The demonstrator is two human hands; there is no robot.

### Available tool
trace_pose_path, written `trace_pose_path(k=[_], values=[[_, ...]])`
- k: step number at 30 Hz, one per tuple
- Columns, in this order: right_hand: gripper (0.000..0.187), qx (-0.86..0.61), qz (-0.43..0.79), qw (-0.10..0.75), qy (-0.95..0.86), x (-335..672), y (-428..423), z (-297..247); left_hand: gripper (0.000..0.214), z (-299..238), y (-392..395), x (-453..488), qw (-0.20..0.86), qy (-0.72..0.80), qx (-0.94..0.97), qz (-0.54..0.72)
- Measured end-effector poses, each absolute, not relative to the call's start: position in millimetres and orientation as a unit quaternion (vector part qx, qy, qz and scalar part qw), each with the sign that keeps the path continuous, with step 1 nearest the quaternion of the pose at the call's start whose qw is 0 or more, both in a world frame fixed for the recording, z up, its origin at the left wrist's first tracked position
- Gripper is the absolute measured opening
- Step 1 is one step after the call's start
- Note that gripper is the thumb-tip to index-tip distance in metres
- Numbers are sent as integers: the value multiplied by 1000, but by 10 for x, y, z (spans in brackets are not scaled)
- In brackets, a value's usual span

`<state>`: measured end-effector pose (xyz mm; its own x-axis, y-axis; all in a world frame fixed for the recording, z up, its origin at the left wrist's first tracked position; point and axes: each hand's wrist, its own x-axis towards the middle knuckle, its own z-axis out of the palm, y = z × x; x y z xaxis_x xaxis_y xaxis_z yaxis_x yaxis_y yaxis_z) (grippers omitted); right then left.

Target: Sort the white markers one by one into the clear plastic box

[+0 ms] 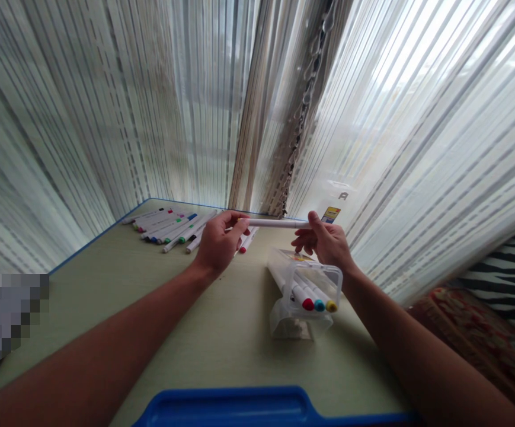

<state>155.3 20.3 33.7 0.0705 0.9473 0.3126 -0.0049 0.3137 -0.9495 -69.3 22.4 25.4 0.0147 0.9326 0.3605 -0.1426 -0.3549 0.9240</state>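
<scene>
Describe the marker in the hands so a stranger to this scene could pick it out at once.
Start at the pale green table in front of the striped curtain. Above it, find the left hand and right hand. The white marker runs roughly level between them, the only one held up; the others lie on the table or in the clear case.

A pale green table (221, 338) carries loose markers (162, 224) and a clear plastic case (280, 315).
</scene>
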Motion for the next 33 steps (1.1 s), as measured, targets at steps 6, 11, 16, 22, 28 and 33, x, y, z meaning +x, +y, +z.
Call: trace_pose_path(k=[6, 11, 16, 22, 28, 33], values=[[57, -432, 386, 592, -560, 1556, 214, 338, 24, 257, 214, -687, 448, 355, 551, 608], [54, -429, 383, 601, -555, 1556, 215, 339, 25, 242, 215, -682, 439, 360, 559, 605], [51, -416, 385, 606, -558, 1561, 219, 335, 26, 231, 212, -678, 437, 365, 563, 599], [47, -406, 390, 602, -566, 1561, 227, 326, 27, 223, 220, -686, 427, 371, 565, 600], [37, -397, 395, 610, -561, 1569, 216, 329, 24, 248, 188, -685, 431, 382, 563, 592], [40, -398, 371, 603, -583, 1579, 209, 332, 23, 251, 192, -675, 430, 382, 556, 599]])
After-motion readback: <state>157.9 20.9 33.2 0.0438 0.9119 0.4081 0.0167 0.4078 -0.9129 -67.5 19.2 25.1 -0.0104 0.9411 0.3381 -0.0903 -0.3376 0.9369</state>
